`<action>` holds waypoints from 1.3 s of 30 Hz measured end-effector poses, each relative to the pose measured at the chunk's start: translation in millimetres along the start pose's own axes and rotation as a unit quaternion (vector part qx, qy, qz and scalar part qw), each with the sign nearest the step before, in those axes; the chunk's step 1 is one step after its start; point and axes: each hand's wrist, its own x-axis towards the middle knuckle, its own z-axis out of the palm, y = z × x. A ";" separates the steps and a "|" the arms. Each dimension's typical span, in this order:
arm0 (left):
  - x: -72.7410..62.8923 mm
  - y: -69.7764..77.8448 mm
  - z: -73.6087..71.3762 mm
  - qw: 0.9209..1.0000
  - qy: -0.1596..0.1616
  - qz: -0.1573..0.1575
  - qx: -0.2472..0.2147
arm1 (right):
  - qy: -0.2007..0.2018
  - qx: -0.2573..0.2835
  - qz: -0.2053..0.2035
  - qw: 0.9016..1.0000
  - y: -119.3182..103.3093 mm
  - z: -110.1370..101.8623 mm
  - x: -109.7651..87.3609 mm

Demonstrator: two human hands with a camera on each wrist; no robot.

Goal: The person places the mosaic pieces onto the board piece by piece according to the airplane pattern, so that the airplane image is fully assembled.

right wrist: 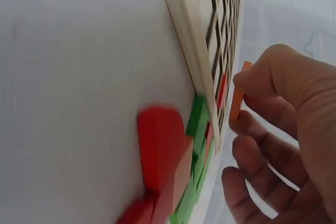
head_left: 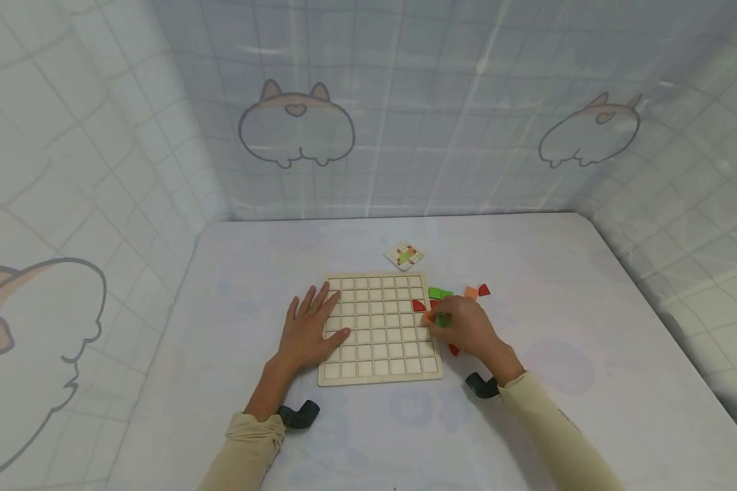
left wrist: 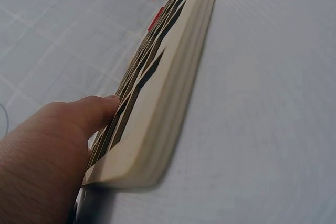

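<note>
A wooden grid board (head_left: 379, 320) lies flat on the table. On its left edge rests my left hand (head_left: 307, 334), fingers spread and thumb across the squares. My right hand (head_left: 467, 327) is over the board's right edge, pinching a thin orange tile (right wrist: 238, 95) between thumb and fingertip. The tile is held on edge close over the squares in the right wrist view. One red tile (head_left: 418, 306) with a curved side sits in a square of the right column, just beyond the pinched tile.
Loose green pieces (head_left: 435, 293), an orange piece (head_left: 471, 292) and a red piece (head_left: 484, 290) lie right of the board, some partly hidden by my right hand. A small patterned card (head_left: 404, 256) lies behind the board. Patterned curtains enclose the table (head_left: 252, 252).
</note>
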 end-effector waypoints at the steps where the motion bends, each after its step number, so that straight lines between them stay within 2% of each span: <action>1: 0.1 -0.2 0.2 1.000 0.000 0.000 -0.001 | -0.008 0.002 -0.009 1.000 -1.6 1.9 0.6; 6: 0.5 -1.6 1.6 1.000 -0.003 -0.004 0.001 | -0.032 -0.020 -0.052 0.998 -4.8 7.6 2.1; 9: 0.6 -2.4 2.7 1.000 -0.007 -0.006 0.002 | -0.023 -0.046 -0.075 0.996 -4.0 9.5 2.2; 13: 0.1 -0.8 1.3 1.000 -0.007 -0.006 0.002 | -0.006 -0.057 -0.076 0.995 -2.2 10.6 1.4; 16: -0.2 0.0 -1.1 1.000 -0.004 -0.006 0.001 | -0.003 -0.050 -0.066 0.997 -0.9 11.1 1.6; 21: 0.5 -0.9 -0.7 1.000 -0.010 -0.008 0.000 | 0.006 -0.044 -0.019 0.999 3.3 9.4 3.9; 27: -0.4 -1.4 -1.0 1.000 -0.012 -0.008 0.000 | 0.028 -0.076 0.037 0.996 12.1 8.1 11.2; 34: -0.8 -0.1 -1.5 1.000 -0.011 -0.008 -0.004 | -0.016 -0.089 0.091 0.992 8.2 2.2 15.8; 39: -0.9 1.0 -2.2 1.000 -0.015 -0.011 -0.005 | -0.025 -0.060 0.116 0.991 8.7 -1.6 14.8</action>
